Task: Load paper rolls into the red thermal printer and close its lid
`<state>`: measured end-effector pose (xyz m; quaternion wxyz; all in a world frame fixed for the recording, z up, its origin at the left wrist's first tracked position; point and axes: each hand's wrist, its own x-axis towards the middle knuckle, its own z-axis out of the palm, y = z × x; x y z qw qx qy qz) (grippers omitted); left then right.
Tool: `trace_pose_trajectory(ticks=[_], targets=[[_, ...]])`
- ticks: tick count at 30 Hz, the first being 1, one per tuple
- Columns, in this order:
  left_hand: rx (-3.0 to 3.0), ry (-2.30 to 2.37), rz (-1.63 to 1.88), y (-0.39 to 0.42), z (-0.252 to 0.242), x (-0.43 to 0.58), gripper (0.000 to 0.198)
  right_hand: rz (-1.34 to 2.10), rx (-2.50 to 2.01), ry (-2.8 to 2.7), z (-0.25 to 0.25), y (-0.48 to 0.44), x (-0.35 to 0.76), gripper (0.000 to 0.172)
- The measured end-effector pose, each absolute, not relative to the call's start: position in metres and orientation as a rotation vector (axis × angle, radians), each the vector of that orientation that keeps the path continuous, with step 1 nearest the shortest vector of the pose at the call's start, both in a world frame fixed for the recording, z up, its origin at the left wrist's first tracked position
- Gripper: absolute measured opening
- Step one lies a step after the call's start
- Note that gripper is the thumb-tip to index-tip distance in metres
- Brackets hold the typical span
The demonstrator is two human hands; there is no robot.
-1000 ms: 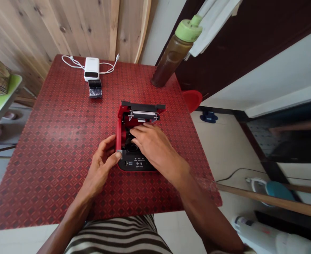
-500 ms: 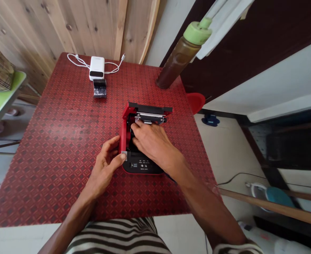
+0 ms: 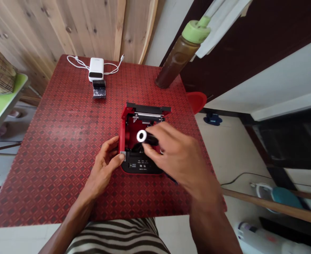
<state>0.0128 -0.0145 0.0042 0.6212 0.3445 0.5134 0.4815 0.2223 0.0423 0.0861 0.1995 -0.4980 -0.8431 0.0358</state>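
Note:
A red and black printer (image 3: pixel 122 134) lies on the table with its lid raised, so its red inside shows. My left hand (image 3: pixel 105 165) grips its front left corner, thumb on top and fingers along the side. Above the opening, my right hand (image 3: pixel 176 151) holds a black ribbon roll (image 3: pixel 151 138) between thumb and fingers. The roll's white ring-shaped end faces left, and the hand hides its other end. A black strip hangs below the roll into the printer.
The red patterned table (image 3: pixel 73 123) carries a white power bank (image 3: pixel 96 67) with a cable, a small black roll (image 3: pixel 99 90) in front of it, and a tall brown bottle (image 3: pixel 176 56) with a green cap at the back right. A red stool (image 3: pixel 197 101) stands beyond the right edge.
My right hand has risen out of the printer and moved right, bringing up the black ribbon roll. My left hand stays on the corner.

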Motion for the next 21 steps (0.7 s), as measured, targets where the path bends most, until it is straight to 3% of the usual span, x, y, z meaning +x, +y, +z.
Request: trace_pose_trajectory(ticks=[4,8,14,21], targets=[[0.798,1.182,1.113,-0.015,0.0,0.012,0.065,0.322,-1.508,-1.742,0.073,0.043,0.273,0.021],[0.81,1.19,1.128,-0.017,-0.007,0.011,0.066,0.427,-1.579,-1.214,0.02,0.061,0.303,0.035],[0.85,1.218,1.13,-0.019,-0.012,0.011,0.062,0.68,-1.651,-1.237,-0.04,0.069,0.29,0.044],[0.852,1.203,1.143,-0.019,-0.015,0.01,0.061,0.837,-1.645,-1.396,-0.037,0.062,0.284,0.038]])
